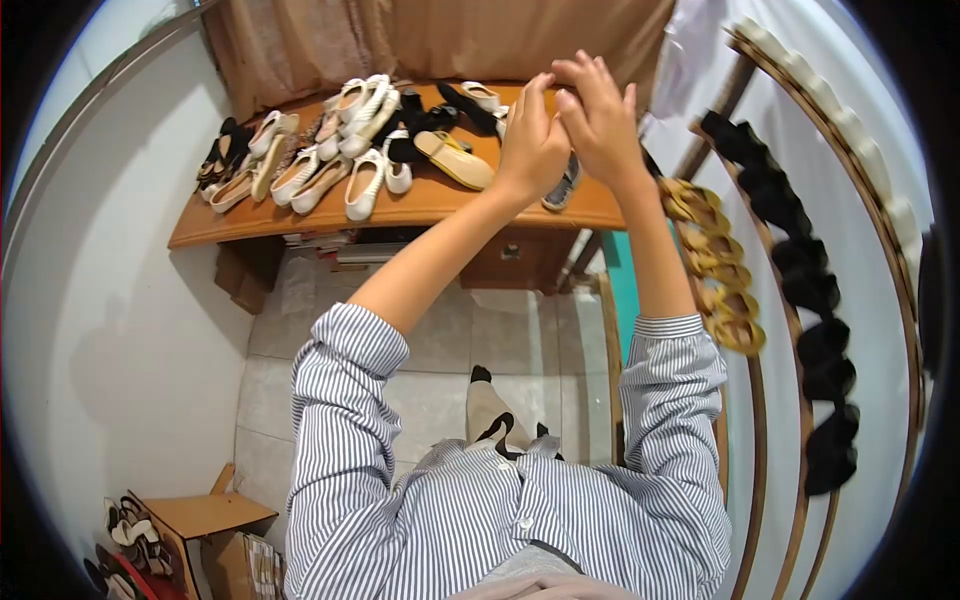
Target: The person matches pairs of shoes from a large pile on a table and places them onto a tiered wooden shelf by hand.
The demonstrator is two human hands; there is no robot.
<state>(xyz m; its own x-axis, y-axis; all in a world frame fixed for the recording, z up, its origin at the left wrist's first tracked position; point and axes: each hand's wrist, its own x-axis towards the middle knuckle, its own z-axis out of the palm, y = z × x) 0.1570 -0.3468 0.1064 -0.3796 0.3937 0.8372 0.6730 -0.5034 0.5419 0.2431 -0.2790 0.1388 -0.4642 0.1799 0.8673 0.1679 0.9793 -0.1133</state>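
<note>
My left hand [533, 145] and my right hand [598, 118] are raised together above the right part of a wooden desk [450, 210]. Their fingers meet or overlap near the tips, and no object shows in either. The right hand's fingers are stretched out and somewhat apart. On the left hand the fingers point up, slightly bent, partly covered by the right. Just left of them, a tan-soled shoe [455, 160] lies sole up on the desk. A grey shoe [563, 188] shows behind and below the hands, partly hidden.
White flats [364, 185] and black shoes [430, 118] crowd the desk. At right, slanted wooden racks hold yellow sandals [720, 262], black shoes [805, 270] and white ones [835, 105]. A small wooden cabinet [205, 505] with shoes beside it stands lower left.
</note>
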